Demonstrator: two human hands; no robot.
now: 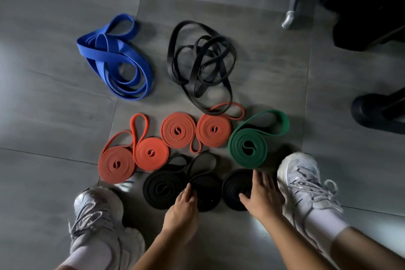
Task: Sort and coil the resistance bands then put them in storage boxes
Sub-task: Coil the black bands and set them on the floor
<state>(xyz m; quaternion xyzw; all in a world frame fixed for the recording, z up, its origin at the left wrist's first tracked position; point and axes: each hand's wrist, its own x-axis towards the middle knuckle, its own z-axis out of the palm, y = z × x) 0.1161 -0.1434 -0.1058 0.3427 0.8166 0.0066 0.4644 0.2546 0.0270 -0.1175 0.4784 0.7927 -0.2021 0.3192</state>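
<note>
Hands: both reach forward and down, gripping nothing.
Left hand (183, 206): straight fingers touch middle black coil (206, 195).
Right hand (262, 194): fingers spread flat on right black coil (235, 189).
Coils: on floor (65, 98), between sneakers (306, 184).

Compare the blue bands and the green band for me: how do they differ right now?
The blue bands lie in a loose, uncoiled heap; the green band is wound into a flat spiral with one loop trailing out. The blue bands sit at the far left; the green band sits nearer, by the right shoe. Both are flat bands lying on the floor.
</note>
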